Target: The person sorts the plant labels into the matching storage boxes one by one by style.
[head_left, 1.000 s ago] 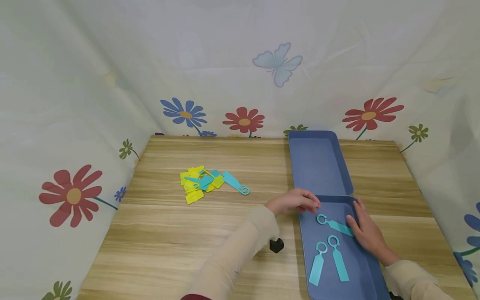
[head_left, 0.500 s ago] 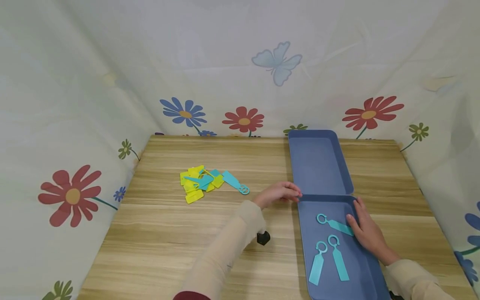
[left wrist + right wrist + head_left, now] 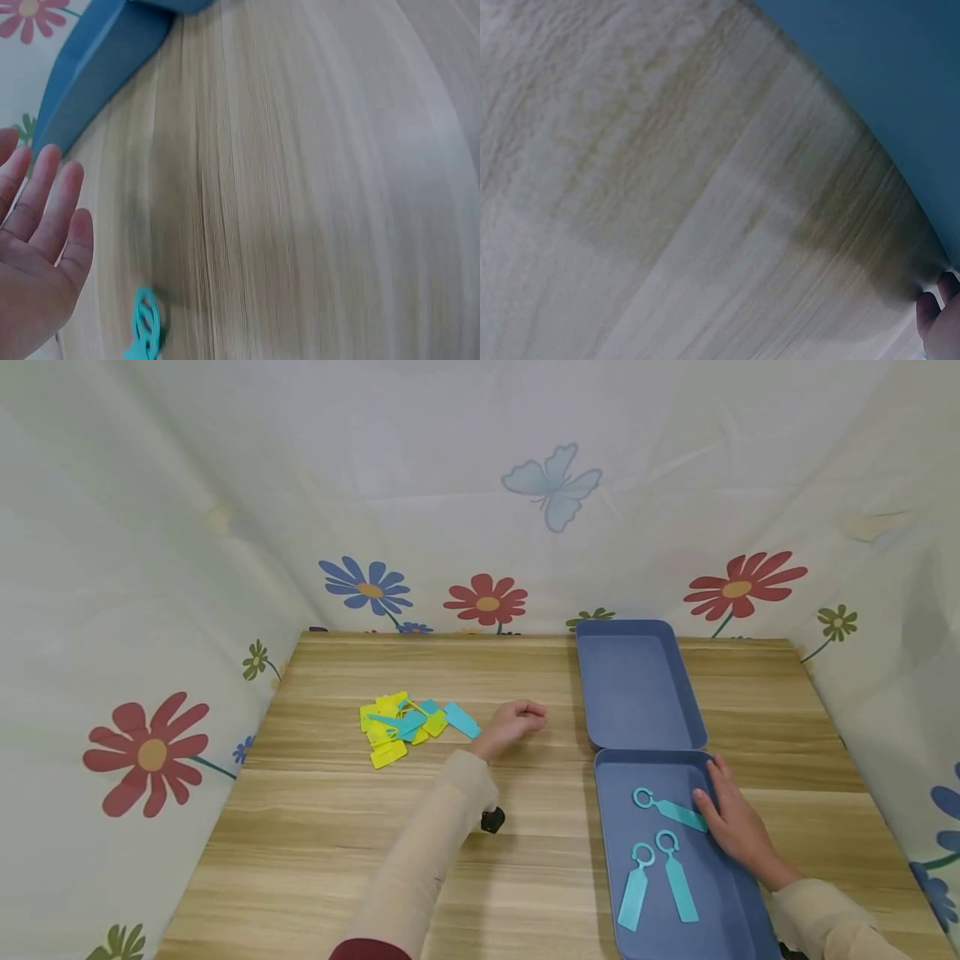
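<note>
My left hand (image 3: pixel 513 727) is held above the table with nothing in it, its fingers loosely extended in the left wrist view. Just left of it lies a turquoise hook tag (image 3: pixel 461 720). The hand hides the tag's ring end in the head view, but the rings (image 3: pixel 146 321) show in the left wrist view. At the near blue tray (image 3: pixel 637 810), my right hand (image 3: pixel 738 831) holds the right rim, thumb inside and fingers along the edge. Three turquoise hook tags (image 3: pixel 678 881) lie in that tray, one beside the right thumb.
A pile of yellow tags (image 3: pixel 388 753) mixed with turquoise ones lies on the left of the wooden table (image 3: pixel 300 827). Behind the near tray, end to end with it, stands a second blue tray (image 3: pixel 637 685). A flowered cloth (image 3: pixel 420 485) hangs behind the table.
My left hand has moved left, from over the near tray to beside the pile, carrying nothing. The right hand stays on the tray rim, and the three tags in the tray keep their places.
</note>
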A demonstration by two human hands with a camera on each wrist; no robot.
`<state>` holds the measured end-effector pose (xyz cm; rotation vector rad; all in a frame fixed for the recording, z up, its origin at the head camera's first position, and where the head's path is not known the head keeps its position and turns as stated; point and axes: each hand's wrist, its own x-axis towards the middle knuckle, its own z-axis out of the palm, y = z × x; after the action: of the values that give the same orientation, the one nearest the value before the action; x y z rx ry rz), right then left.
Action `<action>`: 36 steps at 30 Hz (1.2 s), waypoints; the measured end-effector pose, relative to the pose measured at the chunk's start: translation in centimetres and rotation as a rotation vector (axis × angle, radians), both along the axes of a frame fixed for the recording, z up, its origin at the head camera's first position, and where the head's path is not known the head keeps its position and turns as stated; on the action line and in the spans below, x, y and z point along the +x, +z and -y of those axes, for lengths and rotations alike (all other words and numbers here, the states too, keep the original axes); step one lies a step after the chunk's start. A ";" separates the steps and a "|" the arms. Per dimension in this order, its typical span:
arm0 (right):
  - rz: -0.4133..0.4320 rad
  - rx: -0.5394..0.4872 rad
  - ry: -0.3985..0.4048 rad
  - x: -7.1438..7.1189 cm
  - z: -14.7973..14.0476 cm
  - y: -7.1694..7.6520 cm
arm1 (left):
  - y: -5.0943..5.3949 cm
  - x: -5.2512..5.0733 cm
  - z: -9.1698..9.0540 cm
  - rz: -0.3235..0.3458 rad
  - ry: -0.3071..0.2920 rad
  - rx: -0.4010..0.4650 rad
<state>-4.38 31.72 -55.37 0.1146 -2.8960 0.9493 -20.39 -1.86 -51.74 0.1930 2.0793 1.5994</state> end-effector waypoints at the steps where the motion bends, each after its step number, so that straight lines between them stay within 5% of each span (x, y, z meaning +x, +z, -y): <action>1: 0.000 0.000 0.000 0.0 0.0 0.0 | -0.1 -0.2 0.5 -0.024 0.020 -0.018; 6: 0.005 0.000 -0.001 0.0 0.0 0.0 | -0.6 -0.6 2.8 -0.139 0.127 -0.184; 10: 0.007 -0.001 -0.001 0.0 0.0 -0.1 | -1.5 -0.6 4.4 -0.236 0.139 -0.370; 16: 0.012 -0.002 -0.002 0.0 0.0 0.0 | -2.4 -0.3 6.0 -0.383 0.056 -0.569; 27: 0.010 0.004 -0.008 0.0 0.1 0.0 | -3.6 0.4 7.6 -0.556 -0.223 -0.945; 36: 0.004 0.007 -0.009 0.0 0.1 -0.2 | -4.2 0.9 7.9 -0.566 -0.284 -1.002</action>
<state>-4.43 31.58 -55.58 0.0996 -2.9006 0.9397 -19.51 -9.75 -55.96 0.5813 2.8379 0.2169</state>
